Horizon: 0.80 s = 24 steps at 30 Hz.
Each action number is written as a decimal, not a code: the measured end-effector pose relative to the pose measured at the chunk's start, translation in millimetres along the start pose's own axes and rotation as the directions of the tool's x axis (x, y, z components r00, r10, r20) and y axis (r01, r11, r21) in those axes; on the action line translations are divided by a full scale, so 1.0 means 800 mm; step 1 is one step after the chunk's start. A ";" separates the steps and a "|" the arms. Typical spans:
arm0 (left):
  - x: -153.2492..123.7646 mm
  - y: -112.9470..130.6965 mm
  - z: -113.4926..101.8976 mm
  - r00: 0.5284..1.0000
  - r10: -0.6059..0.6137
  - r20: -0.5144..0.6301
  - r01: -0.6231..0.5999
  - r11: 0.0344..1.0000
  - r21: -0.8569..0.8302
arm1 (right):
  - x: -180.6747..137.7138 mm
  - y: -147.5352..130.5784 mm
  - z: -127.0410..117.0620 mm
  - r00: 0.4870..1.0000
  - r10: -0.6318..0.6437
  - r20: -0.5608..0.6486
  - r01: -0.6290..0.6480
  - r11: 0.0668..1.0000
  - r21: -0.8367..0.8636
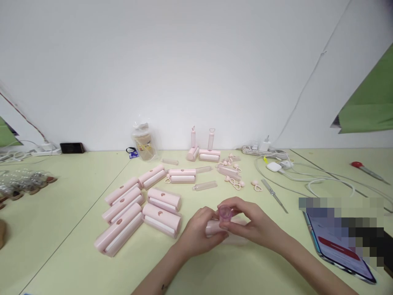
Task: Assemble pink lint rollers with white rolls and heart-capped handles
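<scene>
My left hand (202, 231) is closed around a pale pink cylinder (213, 228) just above the table. My right hand (248, 221) pinches a translucent pink round-ended tube (225, 213) between thumb and fingers, its end facing me. The tube is against or in front of the cylinder; whether they are joined I cannot tell. Left of my hands lie several pink cylindrical cases with white rolls, among them a case (162, 219) with a crescent-shaped opening. Beyond my hands are a clear flat-sided tube (205, 186) and several pink heart-shaped loops (236, 186).
At right are a grey craft knife (274, 196), a phone (340, 246), white cables (322, 180) and a red-handled screwdriver (368, 171). Two heart-topped tubes (211, 140) stand on pink cases by the wall. A bagged cup (145, 143) stands back left. Glass-like items (24, 182) sit far left.
</scene>
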<state>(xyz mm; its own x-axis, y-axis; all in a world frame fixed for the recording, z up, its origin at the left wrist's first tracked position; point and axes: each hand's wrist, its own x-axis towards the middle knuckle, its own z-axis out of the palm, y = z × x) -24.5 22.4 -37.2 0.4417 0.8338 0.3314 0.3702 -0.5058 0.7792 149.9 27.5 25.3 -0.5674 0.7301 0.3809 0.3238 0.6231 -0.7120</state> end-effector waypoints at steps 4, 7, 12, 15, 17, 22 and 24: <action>-0.001 0.000 0.001 1.000 -0.009 -0.009 0.009 1.000 0.001 | 0.003 -0.003 0.004 0.992 0.070 -0.104 -0.073 0.997 -0.023; -0.001 0.002 -0.001 1.000 -0.020 -0.004 0.020 1.000 0.013 | 0.004 -0.001 0.004 0.981 0.051 -0.189 -0.073 0.991 -0.109; -0.001 0.002 -0.002 1.000 -0.007 0.009 0.007 1.000 0.026 | 0.012 -0.001 0.001 0.974 -0.037 -0.222 -0.051 0.923 -0.381; -0.002 0.001 -0.002 1.000 -0.010 0.006 0.010 1.000 0.023 | 0.018 -0.006 0.000 0.965 0.007 -0.262 -0.139 0.861 -0.489; -0.002 0.002 0.000 1.000 -0.017 -0.001 0.017 0.999 0.028 | 0.020 -0.009 0.001 0.957 0.005 -0.289 -0.169 0.820 -0.546; -0.003 0.005 0.005 0.998 -0.015 -0.055 0.018 0.999 0.050 | 0.019 -0.016 0.013 0.920 0.006 -0.393 -0.275 0.724 -0.633; -0.004 0.005 0.007 0.998 -0.011 -0.070 0.015 0.998 0.053 | 0.019 -0.019 0.018 0.907 0.008 -0.421 -0.318 0.668 -0.673</action>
<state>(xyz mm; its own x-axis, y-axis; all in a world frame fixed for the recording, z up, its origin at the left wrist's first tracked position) -20.0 16.5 -38.1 0.3797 0.8526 0.3591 0.4195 -0.5046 0.7546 125.4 25.0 33.3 -0.1930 0.7850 0.5887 0.9061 0.3728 -0.2001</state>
